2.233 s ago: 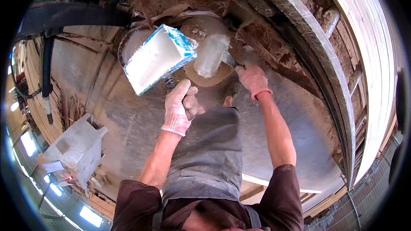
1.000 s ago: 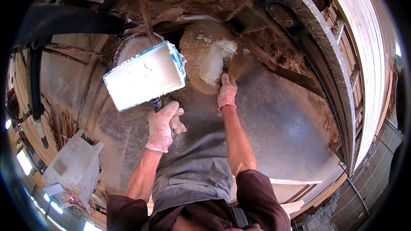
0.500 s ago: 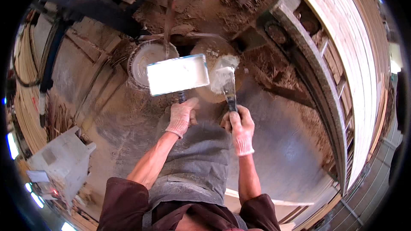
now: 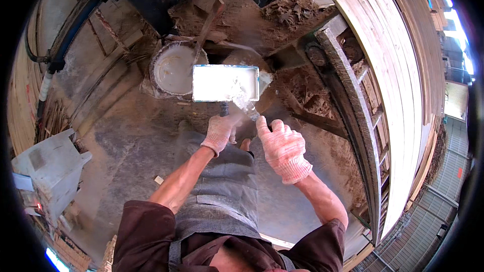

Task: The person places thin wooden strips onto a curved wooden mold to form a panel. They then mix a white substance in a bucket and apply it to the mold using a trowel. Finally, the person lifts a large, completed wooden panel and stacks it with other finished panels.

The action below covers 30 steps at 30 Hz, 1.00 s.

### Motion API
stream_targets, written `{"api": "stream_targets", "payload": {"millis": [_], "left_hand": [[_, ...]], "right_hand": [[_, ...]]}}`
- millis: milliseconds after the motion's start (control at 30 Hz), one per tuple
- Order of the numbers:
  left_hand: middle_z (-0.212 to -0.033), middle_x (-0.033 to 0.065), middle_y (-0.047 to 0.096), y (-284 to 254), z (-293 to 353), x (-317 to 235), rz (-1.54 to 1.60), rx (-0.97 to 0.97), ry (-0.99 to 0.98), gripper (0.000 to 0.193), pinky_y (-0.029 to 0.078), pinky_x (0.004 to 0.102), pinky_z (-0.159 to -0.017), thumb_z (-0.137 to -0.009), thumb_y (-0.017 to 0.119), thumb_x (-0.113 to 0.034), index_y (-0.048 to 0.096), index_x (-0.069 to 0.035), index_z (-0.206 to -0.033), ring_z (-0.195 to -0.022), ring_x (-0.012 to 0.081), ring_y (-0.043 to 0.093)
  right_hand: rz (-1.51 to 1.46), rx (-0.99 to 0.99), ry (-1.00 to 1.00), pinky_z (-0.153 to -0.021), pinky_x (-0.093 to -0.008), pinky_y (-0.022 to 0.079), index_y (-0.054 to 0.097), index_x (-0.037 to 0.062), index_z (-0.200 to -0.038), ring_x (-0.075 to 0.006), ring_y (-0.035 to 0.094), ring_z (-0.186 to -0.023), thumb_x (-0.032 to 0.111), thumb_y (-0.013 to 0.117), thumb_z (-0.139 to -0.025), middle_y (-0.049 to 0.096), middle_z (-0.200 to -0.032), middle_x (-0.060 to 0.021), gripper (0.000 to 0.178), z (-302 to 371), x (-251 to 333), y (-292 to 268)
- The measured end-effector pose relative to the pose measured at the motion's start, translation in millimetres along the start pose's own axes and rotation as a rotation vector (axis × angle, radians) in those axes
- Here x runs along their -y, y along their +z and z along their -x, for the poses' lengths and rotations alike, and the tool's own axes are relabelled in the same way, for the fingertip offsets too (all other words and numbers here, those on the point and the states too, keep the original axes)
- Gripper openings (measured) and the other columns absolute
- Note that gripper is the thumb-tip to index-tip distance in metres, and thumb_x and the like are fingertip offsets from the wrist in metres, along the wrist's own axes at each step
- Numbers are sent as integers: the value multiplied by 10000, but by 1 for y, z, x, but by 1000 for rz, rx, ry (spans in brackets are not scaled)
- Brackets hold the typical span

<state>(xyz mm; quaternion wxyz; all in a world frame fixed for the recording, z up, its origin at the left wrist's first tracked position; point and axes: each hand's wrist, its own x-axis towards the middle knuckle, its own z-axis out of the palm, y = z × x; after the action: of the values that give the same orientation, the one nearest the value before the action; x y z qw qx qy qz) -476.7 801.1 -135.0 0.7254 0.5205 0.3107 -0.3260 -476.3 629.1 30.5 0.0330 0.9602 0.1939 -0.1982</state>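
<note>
Tray of white paste, left hand curled round its handle
Right hand grips the smeared scraper; a careless tilt could drop paste on the floor

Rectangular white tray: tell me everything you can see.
The tray is a shallow, open-topped rectangle, white inside with blue along its edges; whether plastic or metal, I can't tell. Its interior is glare-bright, with lumpy white paste toward the right. It is held above the floor, opening facing the camera, by a dark handle in the gloved left grip. A paste-coated scraper overlaps its near edge; contact is unclear.
</note>
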Motion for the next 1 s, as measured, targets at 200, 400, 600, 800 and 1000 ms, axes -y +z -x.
{"api": "stream_targets", "payload": {"millis": [200, 400, 600, 800, 1000], "left_hand": [[-557, -6, 480, 2, 1, -6, 29, -14, 12, 459, 422, 314, -438, -935, 748, -415, 717, 41, -898, -458, 116, 455], [-601, -14, 488, -15, 2, -24, 90, -89, 22, 416, 455, 305, -444, -923, 753, -377, 710, 37, -919, -482, 103, 463], [-596, -4, 512, -28, 4, -26, 126, -157, 54, 398, 452, 301, -431, -897, 787, -354, 712, 37, -889, -473, 99, 465], [-606, 15, 551, -27, 18, -35, 124, -159, 31, 418, 465, 298, -447, -893, 796, -359, 722, 53, -900, -476, 118, 498], [-532, 34, 514, -34, 18, -31, 67, -159, 21, 453, 509, 340, -460, -897, 798, -360, 708, 84, -897, -425, 148, 509]], "right_hand": [[28, -169, -64, -573, -467, 556, 574, 87, -1247, -315, 693, -767, 202, 747, -821, 609, -883, -118, 474, 11, -10, 3], [-171, -342, 154, -649, -475, 562, 629, 139, -1339, -341, 696, -800, 194, 709, -915, 646, -976, -144, 435, 27, -59, 5], [-187, 18, 402, -864, -481, 585, 627, 223, -1373, -370, 719, -1050, 325, 663, -971, 706, -1182, -165, 416, -47, -121, 96], [-47, 201, 342, -891, -470, 598, 663, 175, -1298, -363, 727, -1078, 344, 597, -1007, 735, -1174, -180, 343, -147, -140, 149], [67, 204, 297, -856, -456, 618, 758, 72, -1075, -353, 747, -1054, 213, 593, -960, 763, -1111, -173, 245, -195, -133, 179]]}}
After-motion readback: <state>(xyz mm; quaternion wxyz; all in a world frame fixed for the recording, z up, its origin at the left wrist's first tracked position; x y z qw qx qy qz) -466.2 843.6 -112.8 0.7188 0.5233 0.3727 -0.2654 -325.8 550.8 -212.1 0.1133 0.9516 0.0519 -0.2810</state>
